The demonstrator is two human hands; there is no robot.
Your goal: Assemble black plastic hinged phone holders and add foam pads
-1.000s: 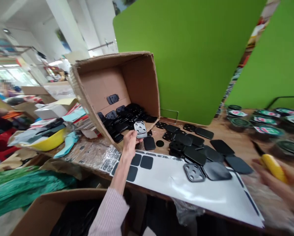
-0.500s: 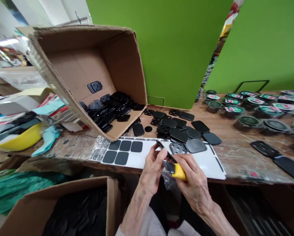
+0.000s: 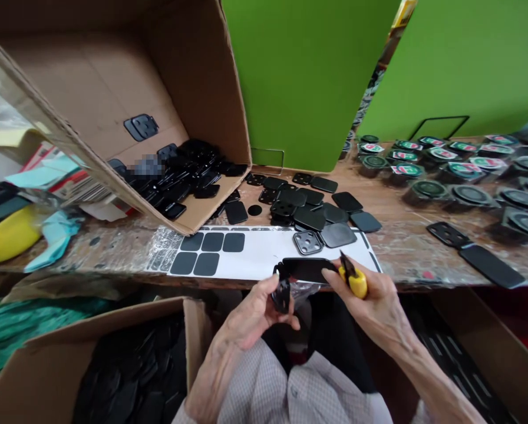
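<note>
My left hand (image 3: 255,312) is closed on one end of a hinged black plastic piece (image 3: 308,270), which is unfolded over the bench's front edge. My right hand (image 3: 374,297) pinches the far end of its flat flap between thumb and fingers. That same hand grips a small yellow-handled tool (image 3: 358,285) with a dark pointed tip angled up; its exact kind is unclear. Just beyond lies a white backing sheet (image 3: 255,259) with several dark rounded-square pads (image 3: 206,264) on its left. A pile of loose black plastic pieces (image 3: 310,219) sits behind it.
A tilted cardboard box (image 3: 241,112) of black parts stands at the left. Below it is another open box (image 3: 193,330). Lidded clear tubs (image 3: 427,188) fill the right side, with an unfolded black piece (image 3: 489,265) before them. A green panel (image 3: 299,76) stands behind.
The black piece has swung from a narrow edge-on view to spread out between my hands. My right hand has moved rightward, the tool's tip now pointing up. The camera view has shifted downward.
</note>
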